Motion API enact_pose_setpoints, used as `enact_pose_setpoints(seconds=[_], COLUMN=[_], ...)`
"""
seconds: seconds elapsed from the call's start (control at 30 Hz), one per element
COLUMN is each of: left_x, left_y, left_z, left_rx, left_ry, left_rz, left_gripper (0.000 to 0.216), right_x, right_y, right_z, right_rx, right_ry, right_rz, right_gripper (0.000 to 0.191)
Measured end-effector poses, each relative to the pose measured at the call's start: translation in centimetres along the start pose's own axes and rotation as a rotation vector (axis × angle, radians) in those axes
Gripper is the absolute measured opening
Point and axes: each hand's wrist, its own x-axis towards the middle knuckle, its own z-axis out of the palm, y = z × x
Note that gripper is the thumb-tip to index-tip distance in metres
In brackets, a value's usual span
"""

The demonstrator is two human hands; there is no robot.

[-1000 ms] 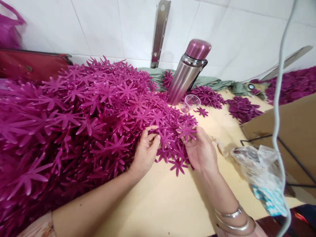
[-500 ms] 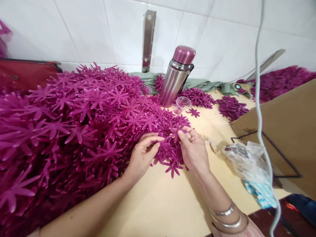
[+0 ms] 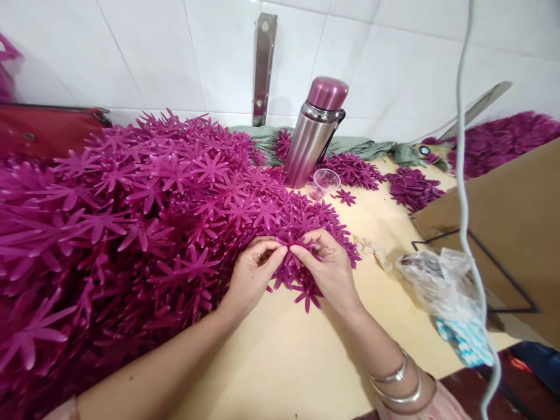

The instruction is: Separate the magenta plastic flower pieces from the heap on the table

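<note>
Over the right end of a large pile of magenta star-shaped artificial flower pieces (image 3: 175, 192), both hands meet on one flower piece (image 3: 292, 242). My left hand (image 3: 249, 280), wearing a ring, is closed, its thumb and forefinger pinching the left petals. From the other side my right hand (image 3: 335, 277) pinches the same piece between thumb and fingers; silver bangles circle its wrist. The thumb tips nearly touch. More flower pieces lie just beneath, one loose piece (image 3: 308, 296) hanging below the fingers onto the tabletop (image 3: 280, 361).
Behind the pile stands a metal flask (image 3: 312, 134) beside a small clear plastic cup (image 3: 326, 181). To the right are a clear plastic bag (image 3: 431, 283), a cardboard box (image 3: 503, 216) and a hanging grey cable (image 3: 464, 204). A red bag (image 3: 48, 134) lies at left.
My right hand has moved left with the flower piece, bringing it to my left hand. My left thumb and forefinger have closed from a slightly parted pose onto its edge.
</note>
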Motion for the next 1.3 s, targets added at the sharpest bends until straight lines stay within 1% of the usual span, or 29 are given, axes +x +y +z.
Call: enact_pose_setpoints(seconds=[0.07,0.17,0.27,0.37,0.47,0.7,0.77,0.87,0.93,1.03,1.07,1.13,1.23,1.3], left_x=[0.0,0.0,0.0,-0.1,-0.1,0.0,0.0,0.0,0.0,0.0,0.0,0.0,0.0,0.0], left_y=[-0.3,-0.3,-0.1,0.0,0.0,0.1,0.2,0.1,0.0,-0.1,-0.1,-0.1,0.1,0.1], left_z=[0.1,0.1,0.2,0.3,0.2,0.3,0.3,0.3,0.3,0.2,0.2,0.1,0.1,0.1], left_rx=[-0.022,-0.051,-0.055,-0.057,-0.052,-0.054,-0.059,-0.061,-0.054,-0.019,-0.005,0.019,0.043,0.052], left_ry=[0.013,0.036,0.06,0.056,0.053,0.055,0.057,0.057,0.052,0.034,0.03,0.026,0.034,0.043], left_rz=[-0.018,-0.067,-0.087,-0.087,-0.084,-0.079,-0.085,-0.086,-0.068,-0.027,-0.013,0.009,0.03,0.034], left_gripper=[0.014,0.018,0.018,0.019,0.018,0.016,0.016,0.016,0.016,0.016,0.015,0.015,0.019,0.019], right_x=[0.1,0.7,1.4,1.8,1.8,1.5,1.3,0.9,0.6,0.4,0.3,0.3,0.3,0.4], right_y=[0.0,0.1,0.2,0.2,0.4,0.5,0.1,-0.8,-1.2,-1.1,-0.9,-0.7,-0.5,-0.6], right_z=[0.0,-0.4,-1.0,-1.3,-1.4,-1.4,-1.4,-1.3,-1.2,-0.9,-0.8,-0.7,-0.6,-0.7], right_rx=[0.05,0.191,0.304,0.338,0.305,0.207,0.12,-0.086,-0.2,-0.287,-0.296,-0.283,-0.158,-0.019], right_ry=[-0.002,0.078,0.192,0.217,0.207,0.224,0.234,0.253,0.213,0.076,0.047,0.037,0.103,0.145], right_rz=[0.037,0.093,0.066,0.042,0.028,0.007,-0.044,-0.196,-0.265,-0.294,-0.3,-0.298,-0.212,-0.128], right_gripper=[0.021,0.022,0.025,0.028,0.032,0.023,0.023,0.027,0.027,0.023,0.018,0.007,0.003,0.006])
